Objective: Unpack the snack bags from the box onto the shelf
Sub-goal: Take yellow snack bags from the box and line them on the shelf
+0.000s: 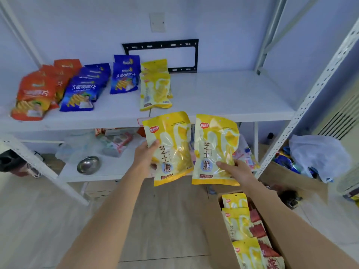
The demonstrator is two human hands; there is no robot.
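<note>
Brown cardboard box (219, 235) below, two bags lifted toward the white metal shelf (223, 98).
Left hand (144, 154) and right hand (236, 169) each pinch a glossy yellow snack bag (171, 146) (215, 148); next, probably, beside the yellow stack (155, 88).

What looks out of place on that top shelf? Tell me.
Little stands out. The orange bags and the blue bags lean in loose overlapping rows, not upright; the yellow bags lie stacked flat on the shelf.
</note>
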